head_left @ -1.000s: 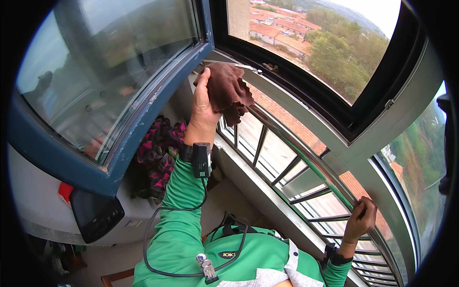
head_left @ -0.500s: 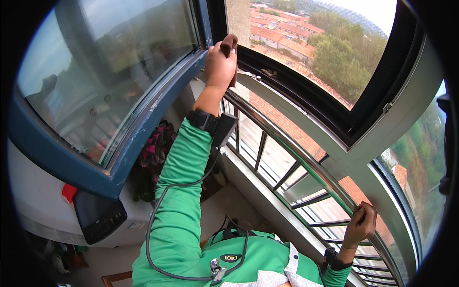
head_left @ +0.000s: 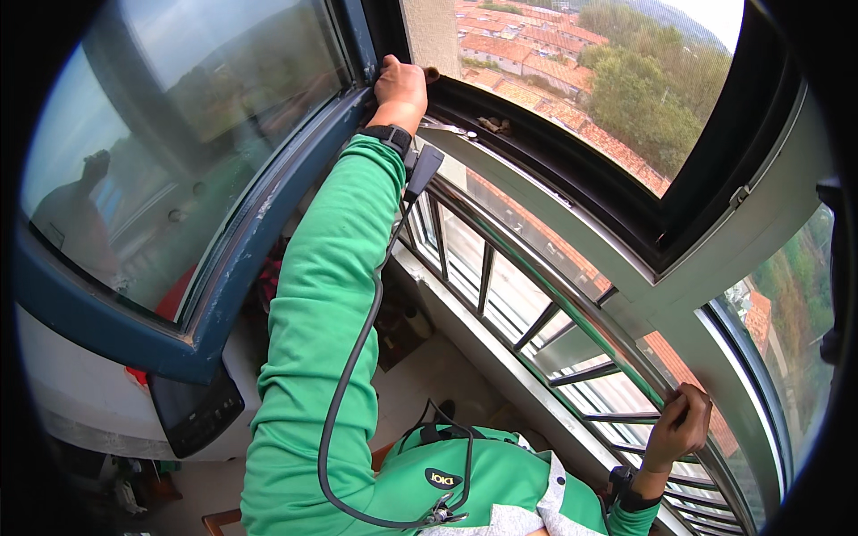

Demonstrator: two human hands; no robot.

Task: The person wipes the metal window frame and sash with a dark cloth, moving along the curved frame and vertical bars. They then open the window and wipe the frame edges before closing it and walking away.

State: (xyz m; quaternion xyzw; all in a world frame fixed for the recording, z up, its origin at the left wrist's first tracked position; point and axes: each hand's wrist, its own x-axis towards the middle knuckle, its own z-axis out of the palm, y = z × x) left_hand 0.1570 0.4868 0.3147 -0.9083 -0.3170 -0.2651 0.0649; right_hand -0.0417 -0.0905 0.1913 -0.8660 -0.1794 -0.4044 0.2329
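My left hand (head_left: pixel 401 90) is closed at the inner corner of the dark window frame (head_left: pixel 545 165), beside the hinge side of the open blue sash. A brown cloth (head_left: pixel 432 75) pokes out past the knuckles; the fist hides most of it. Lower down on the right, my right hand (head_left: pixel 679 431) has its fingers curled at the top bar of the metal railing (head_left: pixel 572 299). Small brown debris (head_left: pixel 493 124) lies in the frame's bottom channel, to the right of the cloth.
The open blue sash (head_left: pixel 234 268) juts into the room at the left. Below it are a white surface (head_left: pixel 89 393) and a black panel-like appliance (head_left: pixel 195 413). A black cable (head_left: pixel 335 402) hangs along my left sleeve. Red roofs and trees show outside.
My left hand has moved up and slightly left, farther into the frame's corner, taking the cloth along; less of the cloth shows. My right hand stays at the railing.
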